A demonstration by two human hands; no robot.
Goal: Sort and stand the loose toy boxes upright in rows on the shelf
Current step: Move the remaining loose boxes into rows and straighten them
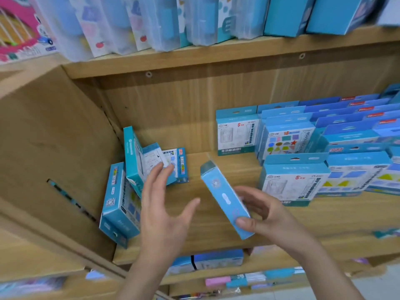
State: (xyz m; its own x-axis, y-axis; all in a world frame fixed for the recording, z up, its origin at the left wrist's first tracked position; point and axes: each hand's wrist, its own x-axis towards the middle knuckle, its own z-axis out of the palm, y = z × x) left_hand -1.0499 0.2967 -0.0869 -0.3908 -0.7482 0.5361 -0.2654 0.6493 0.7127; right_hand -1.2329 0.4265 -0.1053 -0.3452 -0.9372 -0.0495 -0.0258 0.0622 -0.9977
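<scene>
**Two hands at a toy shelf, one holding a blue box**

Nearest the viewer, two bare forearms reach up from the bottom edge. The right hand [266, 215] grips a slim blue toy box [225, 198] by its lower end, with the thumb on the near face and the fingers curled behind. The box tilts, its top leaning away to the left above the bare wooden shelf [216, 226].

The left hand [164, 204] is open and holds nothing, its fingers straight and spread. Its fingertips lie in front of a heap of loose boxes [135, 156] leaning against each other and against the wooden side panel [54, 137]. Whether they touch a box cannot be told. Another loose box [120, 204] leans nearer the shelf's front edge.

To the right, well apart from the heap, rows of upright boxes [287, 135] stand face forward, with a gap of bare shelf between. Clear plastic cases [151, 22] fill the upper shelf [194, 59].

The boxes look like thin printed card, so they are probably light and fairly stiff but easy to dent at the corners. The glossy faces may slip under a loose pinch. The hanging tab on top looks flimsy and is no place to lift from. Gripping across the two narrow sides near the middle should give the most control when standing a box up.
</scene>
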